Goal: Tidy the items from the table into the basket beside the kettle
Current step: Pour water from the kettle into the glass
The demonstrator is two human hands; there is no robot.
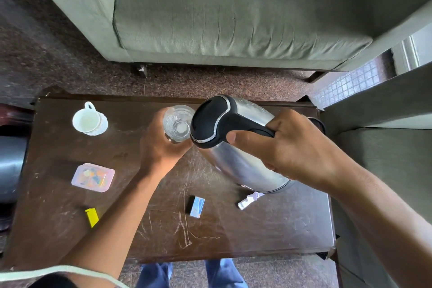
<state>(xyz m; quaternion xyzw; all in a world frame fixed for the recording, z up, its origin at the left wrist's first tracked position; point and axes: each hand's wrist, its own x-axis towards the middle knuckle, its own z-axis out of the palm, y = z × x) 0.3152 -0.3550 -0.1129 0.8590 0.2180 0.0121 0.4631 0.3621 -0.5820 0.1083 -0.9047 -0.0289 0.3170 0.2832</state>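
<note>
No legible text, small box [197, 206] (print blurred)

Soft daylight enters from beyond the right hand's grip, brightening the tiled floor [350, 82] there. Glare streaks the kettle [245, 161] steel beneath that grip and sheens the scratched tabletop [163, 224]. Wide-angle distortion bends the edges; the forearms nearest the camera blur slightly, and the corners fall dim.

Scratched dark wooden table [268, 229]: cup on saucer [90, 119], pink box [93, 177], yellow lighter [91, 217], matchbox [196, 206], crumpled wrapper [249, 201].
</note>
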